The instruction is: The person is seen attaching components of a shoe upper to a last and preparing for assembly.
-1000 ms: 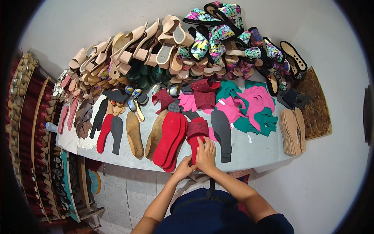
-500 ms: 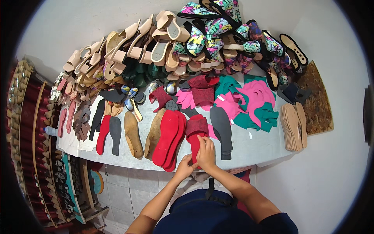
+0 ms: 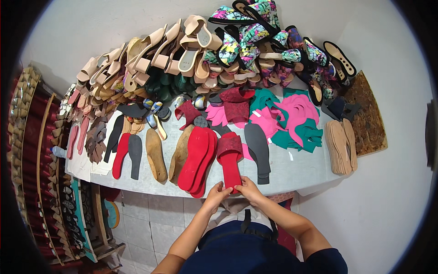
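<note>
Both your left hand [image 3: 215,192] and right hand [image 3: 247,187] pinched with their fingers the heel end of the red sandal [image 3: 230,157], which lay on the worktop [image 3: 292,171] just beside the red insoles [image 3: 197,157].

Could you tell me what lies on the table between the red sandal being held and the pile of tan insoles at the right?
In the head view, a dark grey sole lies beside the red sandal; then bare grey tabletop up to the tan insoles.
</note>
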